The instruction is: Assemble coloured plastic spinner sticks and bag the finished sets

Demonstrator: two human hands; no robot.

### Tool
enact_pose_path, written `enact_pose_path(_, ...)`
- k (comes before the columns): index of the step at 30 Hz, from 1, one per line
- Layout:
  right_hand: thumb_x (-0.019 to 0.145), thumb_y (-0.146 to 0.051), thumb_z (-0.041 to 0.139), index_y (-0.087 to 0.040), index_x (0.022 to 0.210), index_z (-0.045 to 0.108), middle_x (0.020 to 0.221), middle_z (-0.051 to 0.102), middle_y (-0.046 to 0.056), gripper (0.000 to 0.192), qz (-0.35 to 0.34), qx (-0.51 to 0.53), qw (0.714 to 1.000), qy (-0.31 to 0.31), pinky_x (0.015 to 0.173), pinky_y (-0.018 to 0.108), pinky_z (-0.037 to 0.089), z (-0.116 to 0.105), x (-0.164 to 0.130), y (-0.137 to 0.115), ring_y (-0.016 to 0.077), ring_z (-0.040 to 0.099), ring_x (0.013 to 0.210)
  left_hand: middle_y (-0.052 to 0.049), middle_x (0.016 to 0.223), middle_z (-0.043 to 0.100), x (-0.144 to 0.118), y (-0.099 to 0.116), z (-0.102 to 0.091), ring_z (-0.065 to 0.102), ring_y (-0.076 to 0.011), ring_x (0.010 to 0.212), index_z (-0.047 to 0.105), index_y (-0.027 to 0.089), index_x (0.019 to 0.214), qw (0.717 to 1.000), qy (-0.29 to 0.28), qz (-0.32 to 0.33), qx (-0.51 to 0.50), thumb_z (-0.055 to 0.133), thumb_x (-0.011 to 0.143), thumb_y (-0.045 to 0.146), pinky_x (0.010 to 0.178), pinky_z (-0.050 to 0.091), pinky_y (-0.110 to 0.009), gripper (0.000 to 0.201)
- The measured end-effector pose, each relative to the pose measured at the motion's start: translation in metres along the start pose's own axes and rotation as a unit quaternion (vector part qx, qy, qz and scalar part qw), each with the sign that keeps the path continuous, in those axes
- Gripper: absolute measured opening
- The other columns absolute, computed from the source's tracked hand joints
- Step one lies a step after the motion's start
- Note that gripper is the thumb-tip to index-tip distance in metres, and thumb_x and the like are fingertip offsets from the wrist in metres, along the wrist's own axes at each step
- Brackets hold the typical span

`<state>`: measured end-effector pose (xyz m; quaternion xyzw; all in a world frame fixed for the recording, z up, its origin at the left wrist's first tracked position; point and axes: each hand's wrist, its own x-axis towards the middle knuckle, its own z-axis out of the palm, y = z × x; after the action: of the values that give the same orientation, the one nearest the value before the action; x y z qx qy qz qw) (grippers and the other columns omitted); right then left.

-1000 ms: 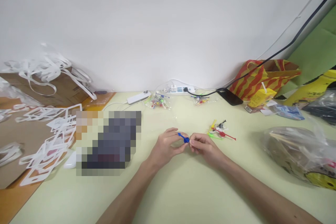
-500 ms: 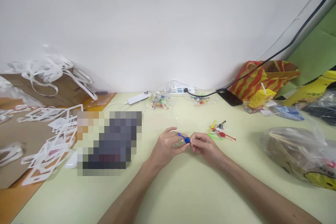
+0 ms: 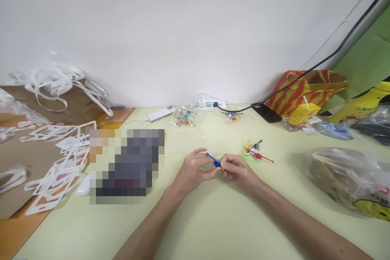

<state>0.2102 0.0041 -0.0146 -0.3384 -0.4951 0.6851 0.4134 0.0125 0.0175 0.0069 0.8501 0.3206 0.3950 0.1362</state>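
Two hands pinching blue clip (image 3: 214, 161), left hand (image 3: 192, 171), right hand (image 3: 237, 170), fingertips meeting

Blue pick (image 3: 213, 160) between both hands' fingers (image 3: 224, 165)

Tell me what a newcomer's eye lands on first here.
At table centre, the left hand and right hand pinch a small blue clip between them. Just right of them lies a heap of coloured clips. Far left, white paper cut-outs sprawl over brown cardboard.
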Motion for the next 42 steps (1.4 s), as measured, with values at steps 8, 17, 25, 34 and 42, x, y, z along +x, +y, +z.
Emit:
enact_pose_path(8, 0.087, -0.048, 0.066, -0.018, 0.074, 0.059, 0.063, 0.049, -0.002, 0.033, -0.024, -0.037, 0.999, -0.017, 0.055, 0.026, 0.027, 0.002, -0.002, 0.0, 0.0117, 0.041, 0.059, 0.003, 0.075, 0.072, 0.0, 0.002, 0.003, 0.062, -0.0107, 0.06, 0.066, 0.021, 0.082, 1.0, 0.024, 0.003, 0.001, 0.067, 0.082, 0.022, 0.101, 0.052, -0.04, 0.001)
enact_pose_path(17, 0.097, -0.028, 0.047, -0.021, 0.07, 0.041, 0.063, 0.044, -0.003, 0.028, -0.16, -0.41, 0.898, -0.002, 0.056, 0.028, 0.027, 0.0, -0.01, 0.001, 0.0127, 0.037, 0.058, -0.002, 0.082, 0.065, -0.003, 0.011, -0.002, 0.062, -0.0186, 0.082, 0.056, 0.021, 0.087, 0.994, -0.1, -0.031, 0.032, 0.055, 0.091, 0.022, 0.086, 0.051, -0.036, 0.003)
enact_pose_path(25, 0.089, -0.014, 0.047, -0.021, 0.08, 0.05, 0.071, 0.054, 0.002, 0.011, -0.24, -0.546, 0.802, 0.014, 0.06, 0.03, 0.03, 0.002, -0.01, 0.005, 0.0164, 0.044, 0.064, -0.001, 0.079, 0.061, -0.004, 0.012, 0.002, 0.058, -0.0181, 0.075, 0.052, 0.021, 0.082, 0.987, -0.14, -0.067, 0.045, 0.052, 0.091, 0.023, 0.068, 0.046, -0.03, 0.009)
enact_pose_path(34, 0.091, -0.014, 0.044, -0.022, 0.077, 0.044, 0.068, 0.053, 0.0, 0.016, -0.23, -0.558, 0.797, 0.023, 0.056, 0.029, 0.028, 0.003, -0.01, 0.006, 0.0146, 0.044, 0.059, 0.0, 0.08, 0.064, -0.003, 0.015, 0.001, 0.06, -0.0162, 0.074, 0.052, 0.021, 0.086, 0.987, -0.135, -0.089, 0.015, 0.055, 0.087, 0.02, 0.065, 0.047, -0.026, 0.003)
enact_pose_path(42, 0.092, -0.016, 0.044, -0.022, 0.075, 0.044, 0.066, 0.051, 0.0, 0.018, -0.238, -0.572, 0.784, 0.041, 0.055, 0.029, 0.027, 0.005, -0.011, 0.01, 0.0138, 0.04, 0.056, 0.001, 0.079, 0.065, -0.003, 0.014, 0.001, 0.061, -0.0147, 0.07, 0.055, 0.021, 0.09, 0.986, -0.131, -0.102, 0.016, 0.056, 0.087, 0.018, 0.063, 0.047, -0.025, 0.005)
